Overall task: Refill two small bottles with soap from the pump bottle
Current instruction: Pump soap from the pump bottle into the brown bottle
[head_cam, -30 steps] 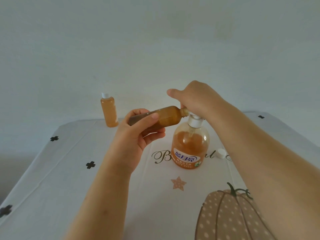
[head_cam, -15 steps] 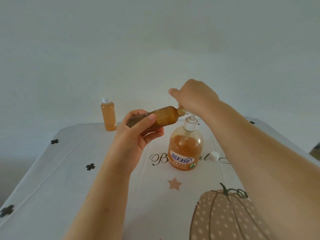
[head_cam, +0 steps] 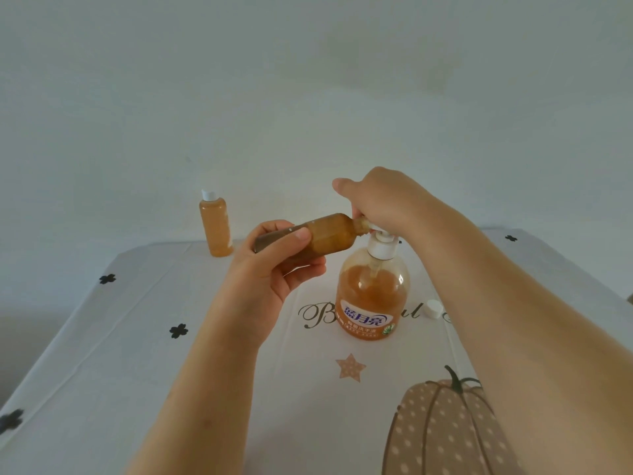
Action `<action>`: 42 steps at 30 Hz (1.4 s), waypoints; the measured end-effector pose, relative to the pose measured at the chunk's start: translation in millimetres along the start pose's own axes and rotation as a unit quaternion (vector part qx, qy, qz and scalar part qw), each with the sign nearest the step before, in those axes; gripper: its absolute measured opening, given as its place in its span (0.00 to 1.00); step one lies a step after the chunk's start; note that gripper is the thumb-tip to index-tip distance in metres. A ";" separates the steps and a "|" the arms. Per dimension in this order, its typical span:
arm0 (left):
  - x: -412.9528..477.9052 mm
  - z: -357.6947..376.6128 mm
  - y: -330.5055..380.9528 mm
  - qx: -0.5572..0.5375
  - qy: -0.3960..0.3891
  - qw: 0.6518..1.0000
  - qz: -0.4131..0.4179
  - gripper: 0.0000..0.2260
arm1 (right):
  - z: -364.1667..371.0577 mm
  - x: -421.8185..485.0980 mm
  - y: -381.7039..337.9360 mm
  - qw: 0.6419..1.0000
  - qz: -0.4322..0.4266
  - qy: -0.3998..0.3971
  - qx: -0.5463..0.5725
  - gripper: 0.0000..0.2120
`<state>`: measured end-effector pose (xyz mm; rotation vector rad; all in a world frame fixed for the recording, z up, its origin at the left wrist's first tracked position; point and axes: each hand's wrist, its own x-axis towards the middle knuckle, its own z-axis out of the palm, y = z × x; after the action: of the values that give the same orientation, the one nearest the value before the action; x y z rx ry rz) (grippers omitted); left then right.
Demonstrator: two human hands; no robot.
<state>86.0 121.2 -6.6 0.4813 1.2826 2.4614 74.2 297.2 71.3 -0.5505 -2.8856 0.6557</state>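
Observation:
My left hand [head_cam: 270,269] holds a small bottle [head_cam: 329,236] of orange soap almost on its side, its open neck against the spout of the pump bottle [head_cam: 371,296]. My right hand [head_cam: 383,200] sits closed over the white pump head, which it mostly hides. The pump bottle stands upright on the table, partly full of orange soap, with a blue and white label. A second small bottle [head_cam: 215,226], capped in white and full of orange soap, stands upright at the table's far left edge.
A loose white cap [head_cam: 432,309] lies on the tablecloth right of the pump bottle, close to my right forearm. The white tablecloth [head_cam: 120,354] has black clovers, a star, and a pumpkin print at the near right. A plain wall rises behind the table.
My right hand and the pump head have come up a little since the first frame. The small bottle stays at the spout. The view has shifted slightly.

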 end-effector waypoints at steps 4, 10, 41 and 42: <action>0.9 -2.0 -1.2 0.008 0.007 1.000 -0.006 0.12 | 5.5 0.1 3.5 1.000 0.003 0.006 0.004 0.28; -1.3 -0.5 -0.3 0.006 0.005 1.000 -0.006 0.11 | 5.2 -1.7 2.0 1.000 0.015 0.011 0.011 0.29; -0.5 -0.4 -2.9 -0.003 0.013 1.000 -0.007 0.09 | 2.7 -5.8 1.5 0.999 -0.026 0.038 -0.023 0.28; -0.2 -0.8 -3.5 -0.002 0.014 1.000 -0.008 0.09 | 3.5 -6.0 1.7 0.999 -0.027 0.037 -0.024 0.28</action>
<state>86.2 122.5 -9.9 0.4340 1.2865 2.4663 79.6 295.0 67.1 -0.4896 -2.8420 0.5465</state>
